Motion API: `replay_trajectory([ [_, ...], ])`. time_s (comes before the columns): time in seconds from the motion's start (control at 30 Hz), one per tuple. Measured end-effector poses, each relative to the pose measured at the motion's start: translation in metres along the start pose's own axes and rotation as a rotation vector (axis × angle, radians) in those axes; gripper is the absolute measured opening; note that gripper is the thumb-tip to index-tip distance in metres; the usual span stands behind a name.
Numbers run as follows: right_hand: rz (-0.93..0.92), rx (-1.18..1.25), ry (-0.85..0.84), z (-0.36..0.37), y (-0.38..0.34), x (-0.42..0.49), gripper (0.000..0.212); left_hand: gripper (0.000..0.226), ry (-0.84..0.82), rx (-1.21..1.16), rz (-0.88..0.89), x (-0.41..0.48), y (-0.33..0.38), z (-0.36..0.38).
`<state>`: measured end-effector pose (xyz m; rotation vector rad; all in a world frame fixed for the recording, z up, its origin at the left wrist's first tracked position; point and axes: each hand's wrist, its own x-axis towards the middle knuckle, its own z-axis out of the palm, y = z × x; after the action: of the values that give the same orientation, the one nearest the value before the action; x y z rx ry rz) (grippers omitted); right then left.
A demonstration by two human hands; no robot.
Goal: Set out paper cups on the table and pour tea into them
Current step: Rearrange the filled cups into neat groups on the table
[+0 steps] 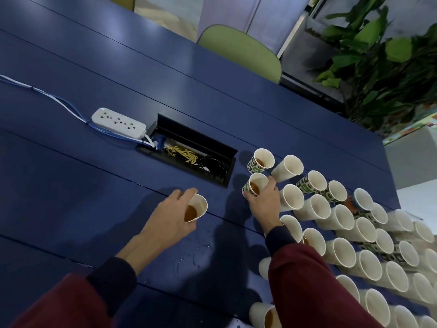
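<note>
Left arm: enters from the lower left, left sleeve point(54, 304) maroon over a dark left cuff point(113, 278), forearm bare and stretched forward. Left hand point(172, 216): back upward, fingers and thumb curled round a white paper cup point(197, 207), gripping its side. Right arm: enters from the lower right, right sleeve point(307, 285) maroon, dark right cuff point(280, 240) at the wrist. Right hand point(264, 204): back toward the camera, clasping a printed paper cup point(256, 185) near its rim, thumb on one side, fingers on the other. Hands apart, not touching.
</note>
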<state>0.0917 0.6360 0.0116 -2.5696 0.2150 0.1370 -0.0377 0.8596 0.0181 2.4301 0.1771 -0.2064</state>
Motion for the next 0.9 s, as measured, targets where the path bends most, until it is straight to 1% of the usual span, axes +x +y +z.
replay_trajectory([
  [0.07, 0.018, 0.004, -0.002, -0.004, -0.004, -0.008, 0.098, 0.061, 0.0, 0.006, 0.008, 0.0, 0.0, 0.0],
  [0.13, 0.027, 0.027, 0.031, -0.009, -0.009, -0.021, 0.102, 0.056, 0.001, 0.01, 0.003, 0.001, 0.001, -0.002],
  [0.27, -0.044, 0.113, 0.153, -0.02, -0.019, -0.065, 0.092, 0.052, 0.029, -0.013, 0.015, -0.001, 0.011, -0.007],
  [0.33, -0.107, 0.134, 0.104, -0.02, -0.024, -0.09, 0.088, 0.051, 0.051, -0.022, 0.043, -0.002, 0.019, -0.012],
  [0.47, -0.275, 0.193, -0.115, -0.014, -0.025, -0.131, 0.093, 0.05, 0.101, -0.061, 0.113, -0.01, 0.042, -0.027],
  [0.57, -0.327, 0.24, -0.202, -0.014, -0.027, -0.154, 0.093, 0.049, 0.118, -0.088, 0.165, -0.021, 0.06, -0.035],
  [0.67, -0.346, 0.34, -0.172, -0.019, -0.033, -0.174, 0.084, 0.05, 0.1, -0.113, 0.193, -0.037, 0.074, -0.041],
  [0.73, -0.336, 0.382, -0.121, -0.025, -0.034, -0.186, 0.074, 0.054, 0.075, -0.109, 0.219, -0.051, 0.083, -0.043],
  [0.8, -0.352, 0.34, -0.049, -0.032, -0.033, -0.195, 0.069, 0.055, 0.052, -0.106, 0.269, -0.064, 0.087, -0.043],
  [0.9, -0.359, 0.305, 0.031, -0.041, -0.025, -0.208, 0.068, 0.057, -0.009, -0.118, 0.344, -0.081, 0.088, -0.045],
])
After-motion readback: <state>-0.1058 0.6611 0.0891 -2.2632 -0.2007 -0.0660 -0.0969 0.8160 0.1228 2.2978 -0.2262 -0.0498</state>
